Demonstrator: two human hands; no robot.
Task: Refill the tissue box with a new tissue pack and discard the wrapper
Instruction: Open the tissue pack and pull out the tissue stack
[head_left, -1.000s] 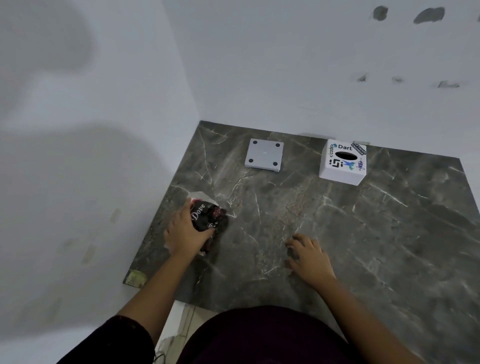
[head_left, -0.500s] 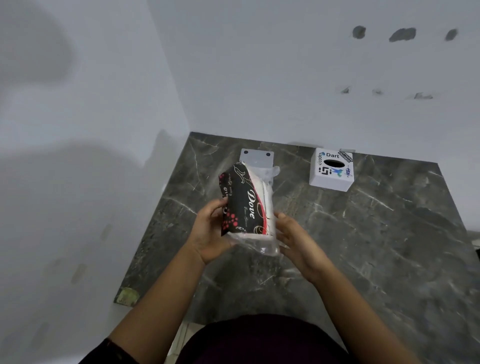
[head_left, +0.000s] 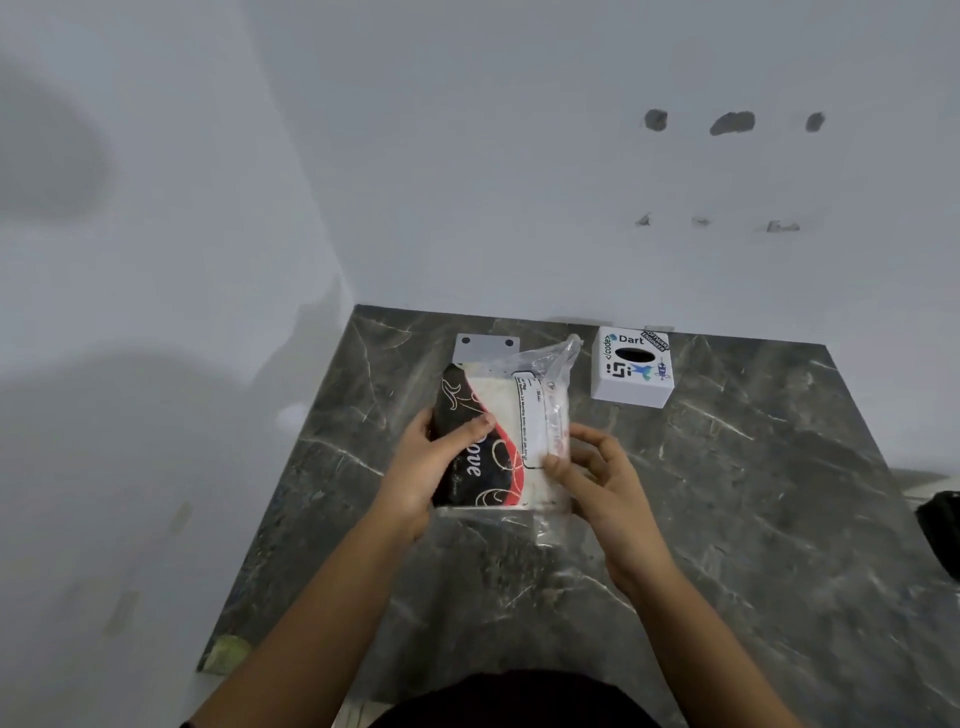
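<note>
I hold a wrapped tissue pack (head_left: 501, 441) above the dark marble table (head_left: 727, 519), its black, red and white plastic wrapper facing me. My left hand (head_left: 434, 467) grips the pack's black left side, thumb across the front. My right hand (head_left: 597, 478) pinches the clear right edge of the wrapper, whose loose end sticks up at the top right. The white tissue box (head_left: 632, 371), covered in stickers with a dark oval slot on top, stands at the back right. A flat white panel with dark round feet (head_left: 485, 349) lies behind the pack, mostly hidden by it.
White walls close the table off at the back and on the left. A dark object (head_left: 940, 530) sits past the table's right edge. A greenish scrap (head_left: 226, 653) marks the near left corner. My dark-clothed body is at the front edge.
My left hand lifted the pack off the table's left side and brought it to the middle. My right hand left the tabletop and took the wrapper's right edge; the pack turned to face me.
</note>
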